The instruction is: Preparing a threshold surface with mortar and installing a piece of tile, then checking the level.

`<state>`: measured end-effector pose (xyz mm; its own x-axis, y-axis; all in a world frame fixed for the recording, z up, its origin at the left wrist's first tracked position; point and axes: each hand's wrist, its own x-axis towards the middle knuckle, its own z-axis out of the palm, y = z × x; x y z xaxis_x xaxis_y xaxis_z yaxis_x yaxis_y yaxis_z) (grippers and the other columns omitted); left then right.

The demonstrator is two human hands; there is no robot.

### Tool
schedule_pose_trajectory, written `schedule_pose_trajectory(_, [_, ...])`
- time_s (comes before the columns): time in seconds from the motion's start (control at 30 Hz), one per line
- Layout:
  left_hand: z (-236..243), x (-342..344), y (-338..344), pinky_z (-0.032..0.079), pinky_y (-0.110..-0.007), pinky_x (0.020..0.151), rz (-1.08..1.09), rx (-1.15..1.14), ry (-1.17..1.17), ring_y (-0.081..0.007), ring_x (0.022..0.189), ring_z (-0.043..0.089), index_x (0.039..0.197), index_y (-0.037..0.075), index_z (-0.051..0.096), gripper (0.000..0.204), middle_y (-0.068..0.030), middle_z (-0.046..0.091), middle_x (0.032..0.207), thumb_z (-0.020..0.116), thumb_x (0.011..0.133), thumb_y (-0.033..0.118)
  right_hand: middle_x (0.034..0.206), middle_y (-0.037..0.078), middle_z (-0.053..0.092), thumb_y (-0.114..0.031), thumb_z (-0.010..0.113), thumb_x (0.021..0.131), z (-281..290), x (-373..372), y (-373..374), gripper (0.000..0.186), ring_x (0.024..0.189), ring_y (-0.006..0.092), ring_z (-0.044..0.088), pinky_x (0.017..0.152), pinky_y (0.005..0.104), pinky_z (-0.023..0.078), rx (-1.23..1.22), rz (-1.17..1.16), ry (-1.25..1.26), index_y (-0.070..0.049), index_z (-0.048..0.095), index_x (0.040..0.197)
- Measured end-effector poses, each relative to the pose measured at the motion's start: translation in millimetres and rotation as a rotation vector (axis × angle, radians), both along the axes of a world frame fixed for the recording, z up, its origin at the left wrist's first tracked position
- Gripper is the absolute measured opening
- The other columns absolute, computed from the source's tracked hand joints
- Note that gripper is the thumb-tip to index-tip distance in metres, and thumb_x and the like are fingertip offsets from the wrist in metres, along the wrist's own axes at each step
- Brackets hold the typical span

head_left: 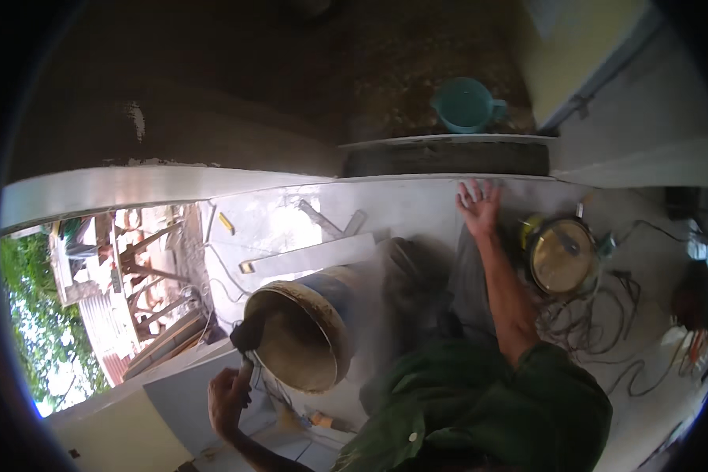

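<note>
Seen from the head: left hand (228, 400) closed around a brush (248, 340) at the near rim of a tilted bucket (303, 334), right hand (480, 206) spread flat on the white wall (401, 200) beyond the bucket, below a teal cup (468, 105).

Your left hand (230, 400) grips a brush (248, 338) with a dark, matt bristle head on a pale handle. Beside it, the bucket (307, 334) looks plastic: blue outside, its inside coated in a dull tan, crusted film. Your right hand (480, 206) lies flat on the wall (401, 208), a pale grey, smooth, faintly chalky surface. Above it the ledge (444, 157) is rough and dark, like raw mortar. The mug (466, 104) is teal plastic, softly glossy. The round pot (562, 256) shows a shiny metallic sheen. Your sleeve (488, 401) is matt green cloth.
</note>
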<state>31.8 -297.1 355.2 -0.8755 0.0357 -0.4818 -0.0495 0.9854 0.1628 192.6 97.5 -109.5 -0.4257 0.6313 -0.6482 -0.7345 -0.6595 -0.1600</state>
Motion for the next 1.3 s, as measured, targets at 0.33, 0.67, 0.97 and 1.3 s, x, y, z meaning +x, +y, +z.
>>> schedule_pose_trajectory(0.33, [-178,-35,-82,0.052,-0.043,0.074,-0.623,-0.318,-0.195,-0.0339,0.089,0.065,0.089,0.009,0.069,0.024,-0.0163,0.067,0.092,0.063,0.076,0.028,0.142,0.01,0.033,-0.052,0.051,0.089,49,49,-42,0.068,0.127,0.0282,0.039,0.097,0.0449,0.035,0.239,0.396,-0.272,-0.019,0.023,0.141])
schedule_pose_trajectory(0.67, [-193,-47,-67,0.054,-0.043,0.068,-0.901,-0.452,0.096,-0.0322,0.077,0.068,0.076,0.007,0.07,0.029,-0.018,0.067,0.077,0.06,0.079,0.033,0.136,0.011,0.041,-0.045,0.058,0.086,144,162,-144,0.05,0.129,0.033,0.036,0.099,0.0495,0.035,2.015,1.124,-1.309,-0.014,0.051,0.125])
schedule_pose_trajectory(0.97, [-187,-42,-90,0.044,-0.049,0.082,-0.879,-0.304,0.621,-0.0319,0.089,0.059,0.087,0.006,0.063,0.016,-0.0153,0.063,0.091,0.056,0.084,0.02,0.136,0.005,0.043,-0.045,0.058,0.083,144,180,-177,0.046,0.135,0.0322,0.026,0.099,0.0586,0.028,1.981,1.113,-1.36,-0.018,0.057,0.12])
schedule_pose_trajectory(1.3, [-160,122,-13,0.048,-0.035,0.086,-0.816,0.726,-0.24,-0.0254,0.103,0.059,0.11,0.005,0.062,0.03,-0.0154,0.06,0.115,0.059,0.08,0.009,0.133,0.003,0.047,-0.037,0.06,0.083,172,182,-175,0.039,0.134,0.0283,0.029,0.1,0.0534,0.03,2.052,0.898,-1.402,-0.015,0.06,0.115])
